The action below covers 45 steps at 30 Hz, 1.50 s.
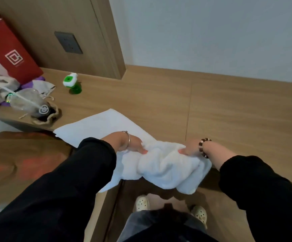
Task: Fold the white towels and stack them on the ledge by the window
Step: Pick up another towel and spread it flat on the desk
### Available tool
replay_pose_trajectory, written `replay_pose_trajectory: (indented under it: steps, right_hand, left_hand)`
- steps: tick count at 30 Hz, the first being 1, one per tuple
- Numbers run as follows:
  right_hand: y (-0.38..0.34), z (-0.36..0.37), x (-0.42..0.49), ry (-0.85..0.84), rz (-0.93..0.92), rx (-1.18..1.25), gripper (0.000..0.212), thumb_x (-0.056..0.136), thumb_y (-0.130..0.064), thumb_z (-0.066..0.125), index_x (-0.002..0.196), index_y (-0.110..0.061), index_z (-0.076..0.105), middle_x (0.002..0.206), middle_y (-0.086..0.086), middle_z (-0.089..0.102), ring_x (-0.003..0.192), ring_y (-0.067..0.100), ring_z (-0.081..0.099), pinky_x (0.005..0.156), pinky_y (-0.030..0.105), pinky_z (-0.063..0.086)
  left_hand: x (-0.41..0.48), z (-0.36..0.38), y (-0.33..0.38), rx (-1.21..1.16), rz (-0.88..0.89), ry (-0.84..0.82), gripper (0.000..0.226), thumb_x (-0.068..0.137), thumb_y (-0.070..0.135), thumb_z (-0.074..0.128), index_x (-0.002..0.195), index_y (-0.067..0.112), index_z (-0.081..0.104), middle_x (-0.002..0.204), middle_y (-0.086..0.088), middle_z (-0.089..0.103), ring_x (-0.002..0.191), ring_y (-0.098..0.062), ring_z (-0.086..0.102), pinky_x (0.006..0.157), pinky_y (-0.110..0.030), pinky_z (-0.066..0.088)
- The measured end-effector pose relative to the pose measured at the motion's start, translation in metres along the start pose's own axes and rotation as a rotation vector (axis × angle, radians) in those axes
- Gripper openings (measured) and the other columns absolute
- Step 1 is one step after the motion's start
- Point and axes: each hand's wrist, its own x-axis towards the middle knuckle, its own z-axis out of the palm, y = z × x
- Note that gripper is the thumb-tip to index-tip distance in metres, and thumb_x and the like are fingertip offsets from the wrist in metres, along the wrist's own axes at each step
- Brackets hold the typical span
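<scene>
Head view: left hand (pixel 133 143) and right hand (pixel 191 148) each clutch the bunched towel (pixel 166 165); fingertips buried in folds.

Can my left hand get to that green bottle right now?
Probably yes: nothing upright stands between the left hand and the green bottle on the ledge, though it now grips the white towel.

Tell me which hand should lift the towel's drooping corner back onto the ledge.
Right. The right hand grips the towel nearest the corner hanging off the ledge; the left hand holds its far side.
</scene>
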Motion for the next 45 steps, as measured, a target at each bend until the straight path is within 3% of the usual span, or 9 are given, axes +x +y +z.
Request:
replay_pose_trajectory:
  steps: [8, 13, 17, 23, 26, 32, 37, 41, 45]
  right_hand:
    - [0.113, 0.013, -0.038, -0.024, 0.268, -0.054, 0.037, 0.097, -0.043, 0.038, 0.106, -0.01, 0.053, 0.099, 0.008, 0.064, 0.078, 0.021, 0.059, 0.069, 0.029, 0.045]
    - [0.142, 0.033, -0.052, 0.163, 0.311, 0.162, 0.033, 0.098, -0.033, 0.043, 0.071, -0.013, 0.045, 0.068, 0.002, 0.047, 0.059, 0.016, 0.043, 0.053, 0.025, 0.033]
    - [0.137, 0.005, -0.077, 0.31, 0.208, 0.266, 0.041, 0.095, -0.037, 0.05, 0.065, -0.012, 0.041, 0.066, 0.002, 0.047, 0.057, 0.016, 0.044, 0.049, 0.026, 0.028]
    - [0.143, -0.059, -0.121, 1.271, 0.124, 0.556, 0.034, 0.086, -0.029, 0.063, 0.058, -0.016, 0.051, 0.061, 0.001, 0.052, 0.064, 0.025, 0.048, 0.051, 0.029, 0.03]
    - [0.135, -0.049, -0.108, 1.124, 0.102, 0.612, 0.045, 0.091, -0.026, 0.057, 0.051, -0.016, 0.039, 0.053, 0.0, 0.043, 0.06, 0.026, 0.045, 0.047, 0.03, 0.023]
    - [0.123, -0.045, -0.09, 1.082, -0.052, 0.578, 0.052, 0.086, -0.027, 0.063, 0.046, -0.017, 0.032, 0.045, -0.005, 0.035, 0.049, 0.018, 0.035, 0.048, 0.031, 0.024]
    - [0.118, -0.048, -0.086, 1.113, 0.036, 0.602, 0.051, 0.088, -0.025, 0.06, 0.046, -0.018, 0.031, 0.045, -0.003, 0.035, 0.046, 0.017, 0.033, 0.047, 0.03, 0.021]
    - [0.11, -0.047, -0.08, 1.165, 0.163, 0.606, 0.043, 0.09, -0.029, 0.056, 0.052, -0.014, 0.04, 0.052, 0.001, 0.045, 0.051, 0.023, 0.043, 0.046, 0.026, 0.025]
    - [0.11, -0.044, -0.075, 1.269, 0.226, 0.74, 0.042, 0.09, -0.028, 0.058, 0.055, -0.014, 0.038, 0.053, -0.001, 0.041, 0.052, 0.023, 0.039, 0.046, 0.028, 0.025]
  left_hand:
    - [0.046, 0.086, 0.125, 0.073, 0.163, -0.12, 0.051, 0.095, 0.041, 0.051, 0.129, 0.003, 0.05, 0.13, -0.012, 0.055, 0.115, -0.029, 0.054, 0.094, -0.036, 0.043]
    - [0.057, 0.071, 0.144, 0.399, 0.279, 0.188, 0.027, 0.093, 0.032, 0.047, 0.095, 0.009, 0.061, 0.108, -0.016, 0.065, 0.086, -0.028, 0.055, 0.078, -0.032, 0.043]
    - [0.045, 0.04, 0.139, 0.446, 0.382, 0.474, 0.03, 0.097, 0.028, 0.045, 0.107, 0.005, 0.061, 0.108, -0.015, 0.064, 0.09, -0.029, 0.058, 0.073, -0.029, 0.04]
    - [-0.015, -0.041, 0.136, 0.09, 0.604, 1.366, 0.033, 0.089, 0.026, 0.062, 0.064, 0.007, 0.056, 0.057, -0.013, 0.055, 0.055, -0.031, 0.049, 0.051, -0.028, 0.021]
    - [-0.003, -0.033, 0.131, 0.03, 0.452, 1.002, 0.034, 0.091, 0.029, 0.057, 0.06, 0.015, 0.054, 0.055, 0.001, 0.045, 0.063, -0.021, 0.043, 0.046, -0.028, 0.023]
    - [0.02, 0.01, 0.151, -0.356, 0.588, 0.455, 0.035, 0.093, 0.043, 0.052, 0.123, 0.024, 0.052, 0.108, 0.007, 0.052, 0.094, -0.013, 0.053, 0.068, -0.019, 0.041]
    - [0.017, 0.009, 0.158, -0.344, 0.58, 0.43, 0.048, 0.083, 0.035, 0.067, 0.128, 0.025, 0.051, 0.117, 0.003, 0.057, 0.091, -0.011, 0.057, 0.066, -0.017, 0.043]
    - [0.007, 0.009, 0.169, 0.255, 0.441, 0.536, 0.039, 0.075, 0.021, 0.069, 0.109, 0.02, 0.05, 0.101, 0.0, 0.056, 0.088, -0.02, 0.052, 0.07, -0.026, 0.04]
    - [0.005, 0.01, 0.14, 0.424, 0.114, 0.317, 0.047, 0.073, 0.031, 0.07, 0.115, 0.018, 0.053, 0.111, -0.004, 0.061, 0.099, -0.027, 0.06, 0.084, -0.039, 0.052]
